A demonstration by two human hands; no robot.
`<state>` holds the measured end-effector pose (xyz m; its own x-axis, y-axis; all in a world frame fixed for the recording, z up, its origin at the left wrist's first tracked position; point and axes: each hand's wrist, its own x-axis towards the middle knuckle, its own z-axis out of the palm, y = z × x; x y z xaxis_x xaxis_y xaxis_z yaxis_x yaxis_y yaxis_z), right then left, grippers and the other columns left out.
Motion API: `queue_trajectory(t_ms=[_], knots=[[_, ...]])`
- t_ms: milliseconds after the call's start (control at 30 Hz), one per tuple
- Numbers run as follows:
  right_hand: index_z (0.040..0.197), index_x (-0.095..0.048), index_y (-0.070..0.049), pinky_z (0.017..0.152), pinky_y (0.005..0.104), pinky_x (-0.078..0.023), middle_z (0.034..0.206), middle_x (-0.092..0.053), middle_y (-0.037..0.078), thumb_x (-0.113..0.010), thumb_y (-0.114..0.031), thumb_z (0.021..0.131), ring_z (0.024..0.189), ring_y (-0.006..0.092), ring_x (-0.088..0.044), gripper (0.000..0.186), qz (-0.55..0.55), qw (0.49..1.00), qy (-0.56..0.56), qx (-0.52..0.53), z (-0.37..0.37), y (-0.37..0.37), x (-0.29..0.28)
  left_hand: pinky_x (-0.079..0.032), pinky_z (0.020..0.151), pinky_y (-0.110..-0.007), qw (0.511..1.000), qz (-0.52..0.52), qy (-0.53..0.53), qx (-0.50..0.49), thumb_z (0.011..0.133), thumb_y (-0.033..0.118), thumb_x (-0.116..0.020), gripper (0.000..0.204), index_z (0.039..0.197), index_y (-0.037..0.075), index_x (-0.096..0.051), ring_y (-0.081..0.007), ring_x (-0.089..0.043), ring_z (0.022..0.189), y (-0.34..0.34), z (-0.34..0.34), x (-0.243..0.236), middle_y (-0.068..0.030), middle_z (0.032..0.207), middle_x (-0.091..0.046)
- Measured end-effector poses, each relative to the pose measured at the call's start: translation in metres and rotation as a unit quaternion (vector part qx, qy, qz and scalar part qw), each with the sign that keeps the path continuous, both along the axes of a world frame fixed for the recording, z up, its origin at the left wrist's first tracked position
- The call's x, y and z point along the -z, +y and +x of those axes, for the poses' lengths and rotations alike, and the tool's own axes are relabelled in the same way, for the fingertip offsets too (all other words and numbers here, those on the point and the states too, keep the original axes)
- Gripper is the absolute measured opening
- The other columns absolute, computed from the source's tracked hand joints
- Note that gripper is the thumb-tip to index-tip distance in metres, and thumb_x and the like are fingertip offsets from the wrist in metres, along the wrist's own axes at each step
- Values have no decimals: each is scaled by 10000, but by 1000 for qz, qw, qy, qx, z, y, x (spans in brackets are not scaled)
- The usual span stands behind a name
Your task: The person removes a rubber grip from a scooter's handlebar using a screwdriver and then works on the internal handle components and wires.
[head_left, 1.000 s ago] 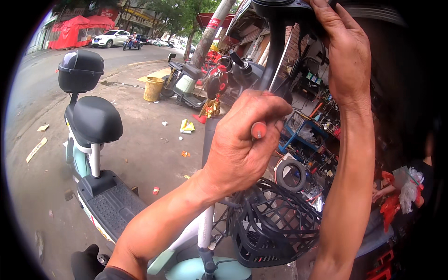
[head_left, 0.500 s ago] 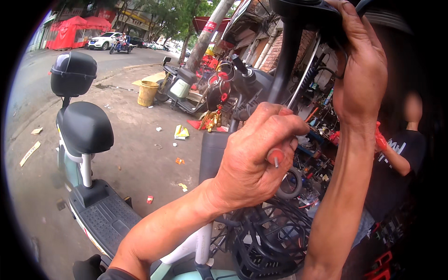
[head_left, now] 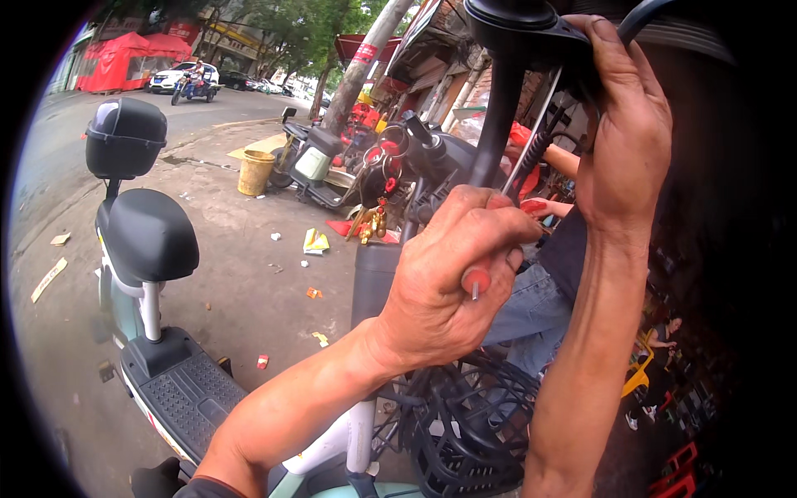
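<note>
My left hand is closed around the red handle of a screwdriver, with a short metal tip poking out of the handle's end. Its thin shaft slants up to the underside of a black part at the top of the scooter's handlebar area. There the contact point is too dark to make out. Higher up on the right, my right hand grips that black part, thumb on top, other fingers mostly hidden behind it. A black curved stem runs down behind the screwdriver.
Below my hands is a black wire basket. The scooter's black seat and footboard lie to the left. Behind my right forearm stands a person in jeans. A yellow bucket and a parked scooter are farther off.
The person behind has moved from the right side to behind my forearms. A three-wheeler on the road has shifted left. My hands keep nearly the same hold; the view has shifted slightly.
</note>
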<state>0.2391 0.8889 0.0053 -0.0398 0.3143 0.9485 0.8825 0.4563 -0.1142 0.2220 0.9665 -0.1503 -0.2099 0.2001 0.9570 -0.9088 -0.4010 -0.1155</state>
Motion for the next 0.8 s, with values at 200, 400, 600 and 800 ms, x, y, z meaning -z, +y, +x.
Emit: queue_trajectory(t_ms=[200,400,600,800], knots=[[1036,-618,29,804,223,-477,961,-661,82,-469,-197,972,895,112,-618,278,16,1000,-17,14,0,0,3,-429,829,-337,1000,3,-7,-16,803,-85,-567,201,1001,-54,-589,-236,-549,919,3,4,11,-147,926,-597],[1034,-625,18,801,220,-475,961,-660,74,-475,-203,970,878,106,-616,275,16,1000,-15,19,0,-1,0,-409,862,-359,1000,-15,-17,-3,805,-78,-569,193,994,-47,-593,-240,-559,895,6,-6,12,-112,859,-614],[1024,-620,20,820,233,-474,950,-659,71,-489,-195,965,883,112,-618,258,22,1000,5,13,-3,1,2,-422,850,-352,999,-18,-23,-23,796,-97,-567,204,992,-46,-593,-235,-556,874,9,-8,13,-105,853,-616],[1010,-624,17,826,223,-457,952,-654,63,-504,-189,960,877,97,-602,244,0,1000,2,-22,-3,0,-1,-463,778,-325,993,-79,18,-91,772,-111,-570,214,972,-36,-593,-242,-562,757,-14,-32,8,-118,828,-612]])
